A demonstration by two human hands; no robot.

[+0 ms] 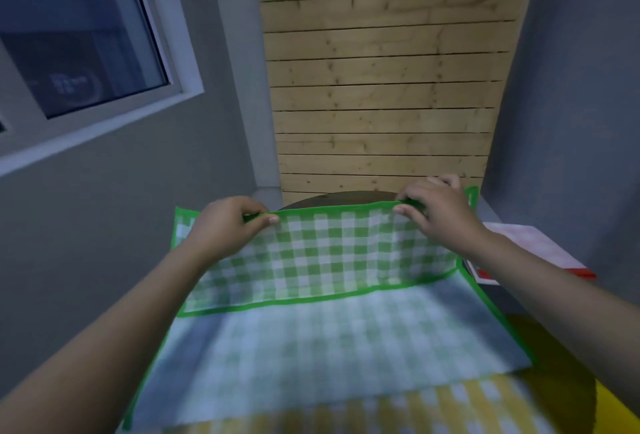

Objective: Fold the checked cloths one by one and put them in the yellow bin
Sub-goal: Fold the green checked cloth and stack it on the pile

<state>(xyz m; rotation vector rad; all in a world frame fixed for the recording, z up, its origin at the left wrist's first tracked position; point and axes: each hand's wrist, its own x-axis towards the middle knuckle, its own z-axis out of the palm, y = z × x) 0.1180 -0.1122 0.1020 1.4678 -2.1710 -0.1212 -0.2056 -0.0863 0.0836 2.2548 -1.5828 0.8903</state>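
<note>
A green-and-white checked cloth [322,260] with a bright green border lies spread over a dark round table [346,197]. Its far part is doubled over toward me, so a folded band lies on top of the paler lower half. My left hand [225,226] pinches the fold's top edge on the left. My right hand [436,207] pinches the same edge on the right. A yellow-and-white checked cloth [398,406] lies under the green one at the near edge. A yellow bin [613,409] shows only as a corner at the bottom right.
A red-and-white folded cloth or box [530,250] sits at the right of the table. Behind the table stands a wall of pale wooden slats [381,87]. Grey walls close in on both sides, with a window [79,46] at the upper left.
</note>
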